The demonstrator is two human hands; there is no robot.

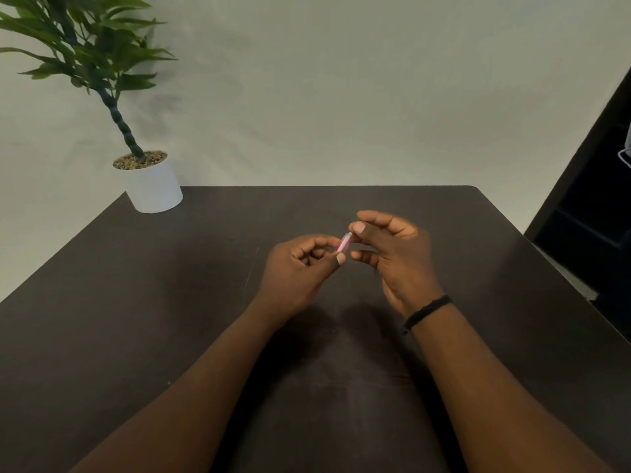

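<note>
Both my hands are raised a little above the middle of a dark brown table (170,302). Between them is a small pink and white cylinder-like object (344,243), too small and blurred to name. My left hand (300,271) pinches its lower end between thumb and curled fingers. My right hand (392,254) has its thumb tip against the upper end, with its other fingers loosely curled behind. The right wrist carries a black braided band (425,312).
A white pot (152,189) with a green leafy plant stands on the table's far left corner, against a pale wall. At the right, beyond the table's edge, is dark furniture (594,206).
</note>
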